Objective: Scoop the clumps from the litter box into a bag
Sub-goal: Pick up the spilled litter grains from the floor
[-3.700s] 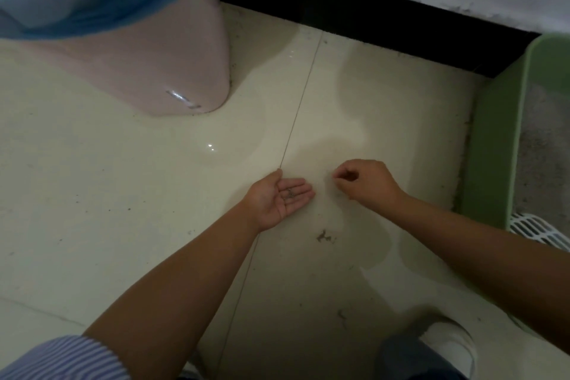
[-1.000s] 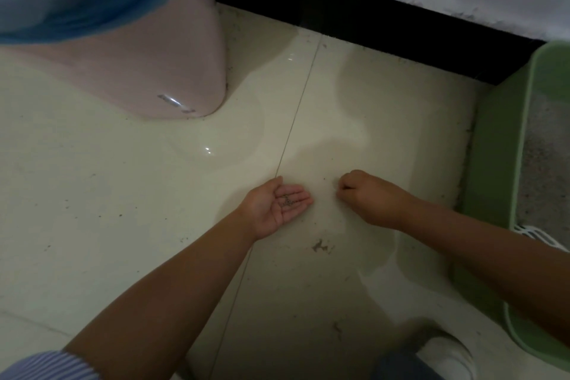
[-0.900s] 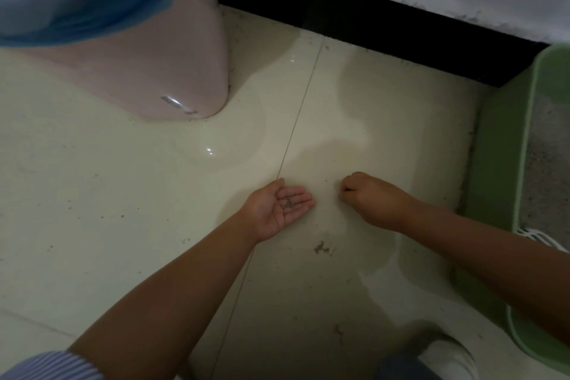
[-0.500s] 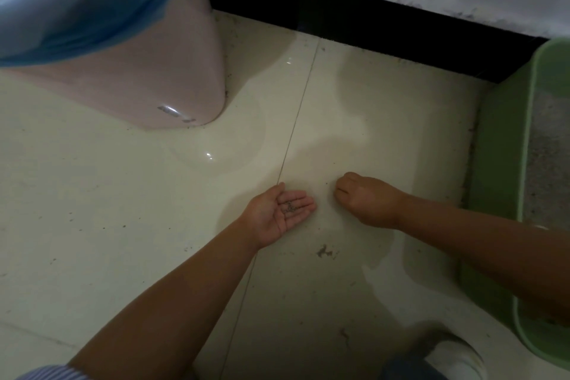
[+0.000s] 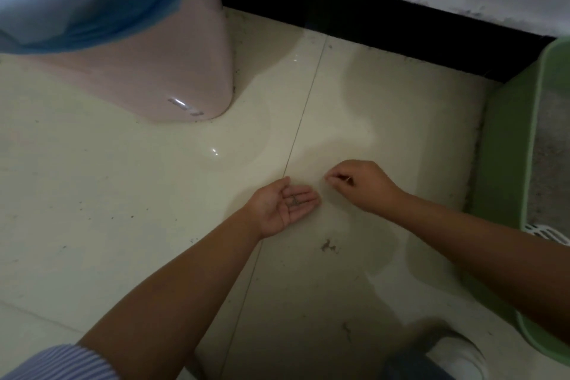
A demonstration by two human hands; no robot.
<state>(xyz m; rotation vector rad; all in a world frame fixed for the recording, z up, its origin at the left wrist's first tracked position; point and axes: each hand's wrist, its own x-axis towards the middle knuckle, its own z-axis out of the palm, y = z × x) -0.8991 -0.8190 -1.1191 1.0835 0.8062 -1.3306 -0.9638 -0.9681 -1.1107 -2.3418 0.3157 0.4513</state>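
The right hand [image 5: 364, 187] pinches shut over floor [image 5: 123, 210] grit, contents unclear; best carry each pinch straight to the open, cupped left hand [image 5: 283, 207] just beside it, holding grains [image 5: 294, 201].

single head-worn view, looking steeply down at the floor [image 5: 129, 225], close above both forearms

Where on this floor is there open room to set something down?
Bare tile lies left of the left hand, below the pink bin. It is tighter between the right hand and the green litter box, with debris nearby.
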